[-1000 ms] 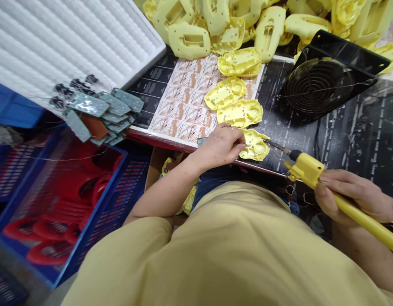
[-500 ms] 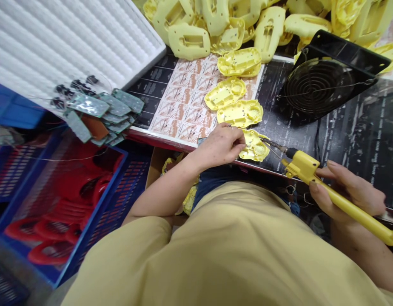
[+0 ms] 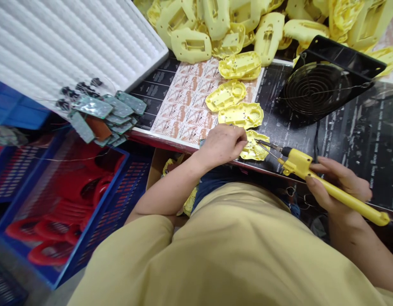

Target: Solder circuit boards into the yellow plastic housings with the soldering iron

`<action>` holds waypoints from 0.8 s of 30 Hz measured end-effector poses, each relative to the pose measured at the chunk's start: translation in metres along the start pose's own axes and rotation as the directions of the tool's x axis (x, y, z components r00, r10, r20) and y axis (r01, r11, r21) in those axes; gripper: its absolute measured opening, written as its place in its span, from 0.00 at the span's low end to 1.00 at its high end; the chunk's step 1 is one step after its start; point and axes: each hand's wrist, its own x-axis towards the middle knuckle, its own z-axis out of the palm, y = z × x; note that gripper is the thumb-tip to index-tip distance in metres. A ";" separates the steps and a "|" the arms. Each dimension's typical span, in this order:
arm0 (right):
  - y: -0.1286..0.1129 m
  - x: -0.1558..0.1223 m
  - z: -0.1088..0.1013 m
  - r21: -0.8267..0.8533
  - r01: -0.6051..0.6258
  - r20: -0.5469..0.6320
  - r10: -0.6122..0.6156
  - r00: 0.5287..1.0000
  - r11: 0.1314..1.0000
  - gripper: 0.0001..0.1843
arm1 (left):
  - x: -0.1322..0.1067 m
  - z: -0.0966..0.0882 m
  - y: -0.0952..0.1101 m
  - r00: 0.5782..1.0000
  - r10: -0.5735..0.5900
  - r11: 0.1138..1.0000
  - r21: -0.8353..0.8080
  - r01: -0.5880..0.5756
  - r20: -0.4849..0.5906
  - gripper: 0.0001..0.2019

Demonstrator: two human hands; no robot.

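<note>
My right hand (image 3: pixel 340 182) is wrapped around a yellow soldering iron (image 3: pixel 330 185) with a thin feed tube beside its tip. The tip reaches over a yellow plastic shell (image 3: pixel 258 149) at the table's front edge. My left hand (image 3: pixel 224 142) is closed in a pinch at that shell's left side; whatever its fingertips hold is hidden or too small to name. Just behind lie more open shells, one (image 3: pixel 240 115) right beyond my left hand and another (image 3: pixel 226 95) farther back.
A black fan (image 3: pixel 317 87) stands on the table at right. Yellow housings (image 3: pixel 192 44) are piled at the back. Green circuit boards (image 3: pixel 94 106) with black parts lie by a white foam sheet (image 3: pixel 88 38) at left. Below, a blue crate (image 3: pixel 61 272) holds red rings.
My right hand has shifted the soldering iron left, so its tip sits farther over the front shell, close to my left fingertips. My left hand stays pinched at the shell.
</note>
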 end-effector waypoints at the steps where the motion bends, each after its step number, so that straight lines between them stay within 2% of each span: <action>1: 0.002 0.000 -0.001 -0.020 -0.008 0.024 0.008 1.000 1.000 0.21 | 0.001 -0.001 0.002 1.000 0.003 0.999 0.036 -0.004 0.013 0.12; 4: 0.005 0.004 -0.001 -0.014 0.034 0.062 -0.033 0.998 0.999 0.14 | 0.003 -0.005 0.007 0.998 -0.008 0.994 0.110 0.000 0.069 0.13; 6: 0.006 0.009 0.001 0.065 0.083 0.059 -0.087 0.994 0.994 0.11 | 0.004 -0.008 0.010 0.994 -0.024 0.991 0.135 0.009 0.106 0.14; 9: 0.009 0.017 0.005 0.201 0.127 0.031 -0.136 0.990 0.971 0.10 | 0.006 -0.010 0.011 0.990 -0.011 0.989 0.146 -0.010 0.138 0.15; 11: 0.011 0.021 0.006 0.228 0.128 0.060 -0.145 0.988 0.965 0.11 | 0.007 -0.010 0.010 0.990 0.003 0.990 0.136 -0.023 0.143 0.14; 14: 0.014 0.027 0.004 0.241 0.173 0.105 -0.202 0.974 0.955 0.11 | 0.006 -0.008 0.007 0.992 0.014 0.993 0.113 -0.027 0.122 0.15; 18: 0.017 0.037 0.000 0.213 0.192 0.183 -0.232 0.955 0.958 0.04 | 0.006 -0.007 0.006 0.992 0.045 0.990 0.130 -0.061 0.122 0.15; 21: 0.019 0.041 -0.005 0.149 0.207 0.265 -0.240 0.934 0.967 0.10 | 0.007 -0.008 0.007 0.990 0.054 0.987 0.144 -0.073 0.132 0.16; 24: 0.023 0.041 -0.009 0.119 0.263 0.298 -0.287 0.911 0.958 0.10 | 0.007 -0.009 0.008 0.991 0.043 0.987 0.150 -0.062 0.126 0.16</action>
